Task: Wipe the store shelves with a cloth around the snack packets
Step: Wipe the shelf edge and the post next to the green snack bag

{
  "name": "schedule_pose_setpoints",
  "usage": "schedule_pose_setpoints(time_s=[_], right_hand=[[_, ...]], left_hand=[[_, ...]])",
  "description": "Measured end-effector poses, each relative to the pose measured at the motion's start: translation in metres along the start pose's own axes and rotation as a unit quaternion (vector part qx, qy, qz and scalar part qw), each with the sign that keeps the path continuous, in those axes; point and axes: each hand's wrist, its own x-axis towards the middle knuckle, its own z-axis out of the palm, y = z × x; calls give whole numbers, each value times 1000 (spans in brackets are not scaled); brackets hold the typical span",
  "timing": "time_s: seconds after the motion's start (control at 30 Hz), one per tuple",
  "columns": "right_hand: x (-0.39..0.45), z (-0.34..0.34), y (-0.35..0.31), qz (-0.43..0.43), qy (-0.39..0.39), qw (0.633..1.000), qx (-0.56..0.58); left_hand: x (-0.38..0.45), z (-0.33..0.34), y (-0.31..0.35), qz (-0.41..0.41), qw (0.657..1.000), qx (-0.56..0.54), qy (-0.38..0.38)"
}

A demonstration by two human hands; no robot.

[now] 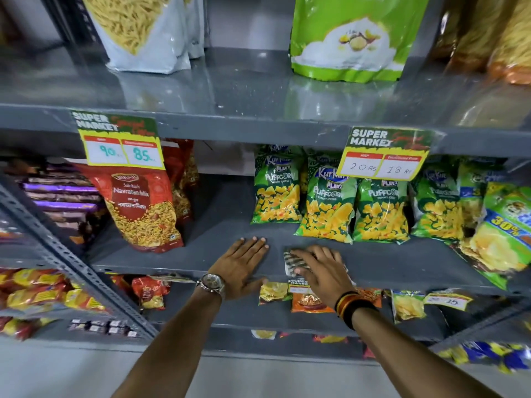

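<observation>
My right hand presses a small striped cloth flat on the grey middle shelf, near its front edge. Most of the cloth is hidden under the palm. My left hand, with a wristwatch, lies flat and empty on the same shelf just to the left, fingers spread. Behind my hands stand several green Puffcorn packets. A red Navratan Mix packet leans at the left of the shelf.
The upper shelf carries a white snack bag and a green pouch. Price tags hang from its edge. Lower shelves hold small packets. A slotted metal upright runs diagonally at left.
</observation>
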Motion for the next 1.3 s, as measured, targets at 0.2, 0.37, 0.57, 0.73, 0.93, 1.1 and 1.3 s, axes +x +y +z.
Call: schedule_pose_setpoints(time_s=[0.2, 0.37, 0.57, 0.73, 0.93, 1.1, 1.3], right_hand=[[-28, -60, -40, -60, 26, 991, 120], [-35, -131, -107, -173, 71, 965, 184], [-27, -206, -196, -258, 143, 930, 220], [3, -250, -269, -284, 227, 899, 244], [102, -277, -355, -250, 273, 908, 198], [178, -280, -409, -205, 259, 935, 132], [255, -255, -461, -177, 241, 949, 96]], left_hand=[[-62, -74, 16, -20, 997, -6, 74], [-135, -170, -3, -74, 983, 12, 170], [-189, -291, -62, -131, 954, 149, 226], [-203, -383, -133, -154, 922, 227, 275], [-205, -465, -232, -143, 902, 300, 276], [-199, -497, -283, -119, 885, 356, 277], [-196, -489, -312, -64, 857, 403, 314]])
